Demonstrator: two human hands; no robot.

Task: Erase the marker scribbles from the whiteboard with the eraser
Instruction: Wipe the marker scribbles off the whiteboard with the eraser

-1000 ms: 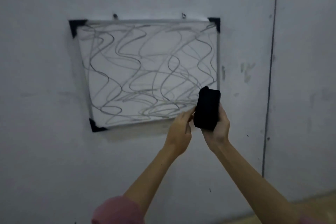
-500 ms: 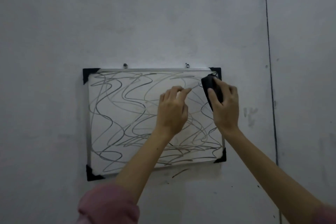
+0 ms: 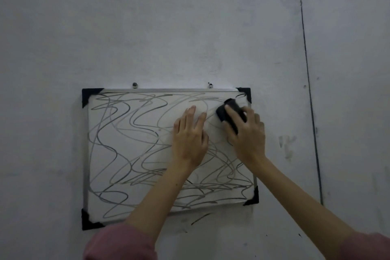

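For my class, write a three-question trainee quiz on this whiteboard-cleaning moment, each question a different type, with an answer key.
1. True or false: the right hand holds the black eraser against the whiteboard.
2. Multiple choice: near which corner of the board is the eraser? A) upper left B) upper right C) lower left D) lower right
3. Fill in: the left hand lies ____ on the board, holding nothing.

Key
1. True.
2. B.
3. Flat; its fingers are spread over the scribbles, which cover nearly the whole board.
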